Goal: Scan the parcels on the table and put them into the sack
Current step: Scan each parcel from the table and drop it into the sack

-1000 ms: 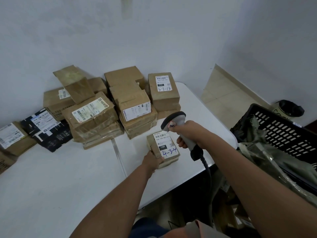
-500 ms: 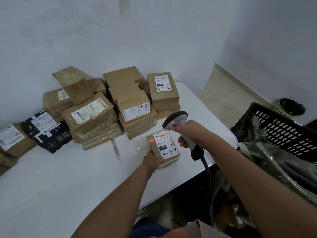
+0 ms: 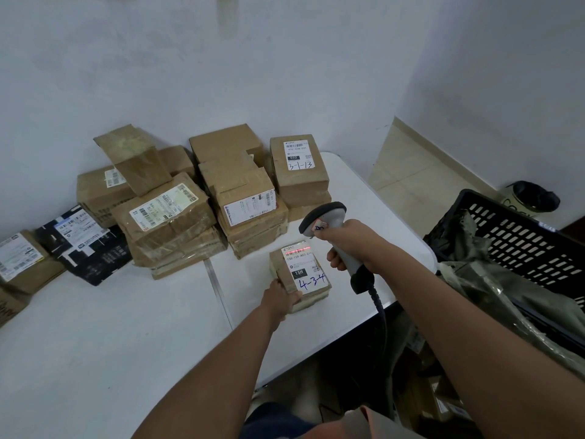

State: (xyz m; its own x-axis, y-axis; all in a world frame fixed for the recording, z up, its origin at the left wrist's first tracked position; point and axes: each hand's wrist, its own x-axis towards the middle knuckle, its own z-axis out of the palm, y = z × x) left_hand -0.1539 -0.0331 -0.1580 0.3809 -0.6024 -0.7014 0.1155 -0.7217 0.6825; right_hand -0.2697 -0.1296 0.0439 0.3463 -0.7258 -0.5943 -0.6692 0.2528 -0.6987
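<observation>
Left hand [image 3: 280, 299] grips the parcel [image 3: 304, 274], apparently at its near-left corner; right hand [image 3: 351, 245] holds the scanner [image 3: 329, 223] above it.

Parcel sorting room: labelled parcels [image 3: 202, 198], barcode scanner [image 3: 329, 226], sack [image 3: 493, 280].

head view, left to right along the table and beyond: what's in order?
Parcel at the left edge → black parcel → left hand gripping parcel marked 4-3-4 → right hand holding scanner → black crate with the sack.
</observation>
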